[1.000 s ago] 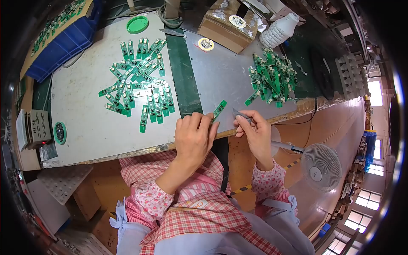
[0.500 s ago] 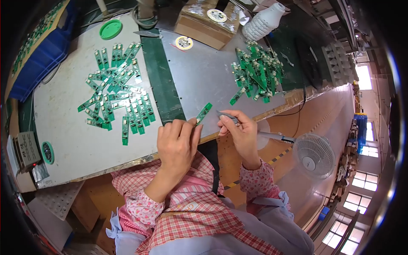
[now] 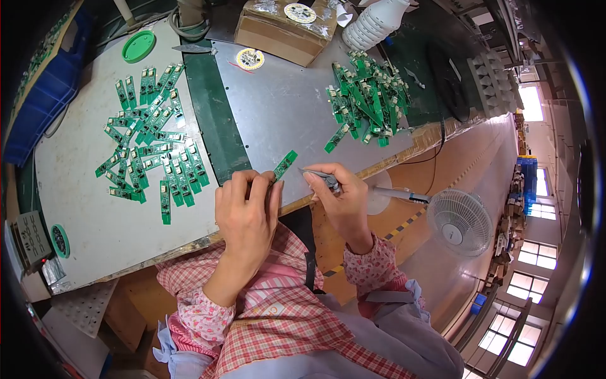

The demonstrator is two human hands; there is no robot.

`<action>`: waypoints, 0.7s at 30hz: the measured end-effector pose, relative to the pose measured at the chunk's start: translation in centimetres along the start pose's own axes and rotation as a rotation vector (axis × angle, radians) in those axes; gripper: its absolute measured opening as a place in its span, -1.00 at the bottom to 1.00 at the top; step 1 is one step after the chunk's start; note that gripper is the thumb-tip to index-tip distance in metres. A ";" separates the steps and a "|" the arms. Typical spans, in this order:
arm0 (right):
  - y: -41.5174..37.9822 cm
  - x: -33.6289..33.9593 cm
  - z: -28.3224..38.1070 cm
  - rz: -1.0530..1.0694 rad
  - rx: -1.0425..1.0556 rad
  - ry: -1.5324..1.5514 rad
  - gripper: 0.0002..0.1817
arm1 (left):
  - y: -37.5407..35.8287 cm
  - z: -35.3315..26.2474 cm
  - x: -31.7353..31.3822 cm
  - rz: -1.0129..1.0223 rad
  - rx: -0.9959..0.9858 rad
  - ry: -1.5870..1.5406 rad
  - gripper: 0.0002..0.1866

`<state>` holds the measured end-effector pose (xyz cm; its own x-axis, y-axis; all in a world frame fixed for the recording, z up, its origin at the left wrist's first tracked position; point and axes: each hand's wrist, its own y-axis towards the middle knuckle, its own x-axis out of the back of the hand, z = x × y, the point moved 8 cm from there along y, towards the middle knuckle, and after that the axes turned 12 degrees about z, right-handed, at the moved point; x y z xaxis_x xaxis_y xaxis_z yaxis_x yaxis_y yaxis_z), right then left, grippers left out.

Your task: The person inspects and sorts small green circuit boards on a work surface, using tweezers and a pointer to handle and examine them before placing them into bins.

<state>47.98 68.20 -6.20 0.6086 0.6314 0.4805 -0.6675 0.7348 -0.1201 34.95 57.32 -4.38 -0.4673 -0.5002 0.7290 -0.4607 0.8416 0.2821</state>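
Note:
My left hand (image 3: 246,205) is closed, its fingertips pinching the lower end of a narrow green circuit board (image 3: 285,165) near the bench's front edge. The board points up and to the right, with small parts on its face. To its right, my right hand (image 3: 341,199) grips a slim grey pointed tool (image 3: 329,181); its exact kind is partly hidden by the fingers. The tool's tip points left toward the board, with a small gap between them. On the left, many similar boards (image 3: 151,142) lie spread on the white work surface. A heaped pile of boards (image 3: 369,98) rests on the metal sheet at right.
At the back stand a cardboard box (image 3: 284,31) and white stacked cups (image 3: 375,25). A round LED board (image 3: 250,59) and a green lid (image 3: 138,46) lie nearby. The blue bin (image 3: 44,114) is at far left. A fan (image 3: 459,221) stands beyond the bench edge.
The whole view has shifted, so the bench and both hands appear further left. The grey tool has turned in my right hand and shows more of its body. My left hand still pinches the board.

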 end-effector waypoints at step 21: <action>0.2 -0.3 3.4 -0.112 0.235 -0.254 -0.87 | 0.0 -0.3 -0.1 -0.031 -0.046 0.061 -0.78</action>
<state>46.19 67.31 -3.38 0.5774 0.4464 0.6836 -0.7010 0.7004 0.1347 35.22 57.42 -4.26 -0.4057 -0.5141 0.7557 -0.4385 0.8349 0.3325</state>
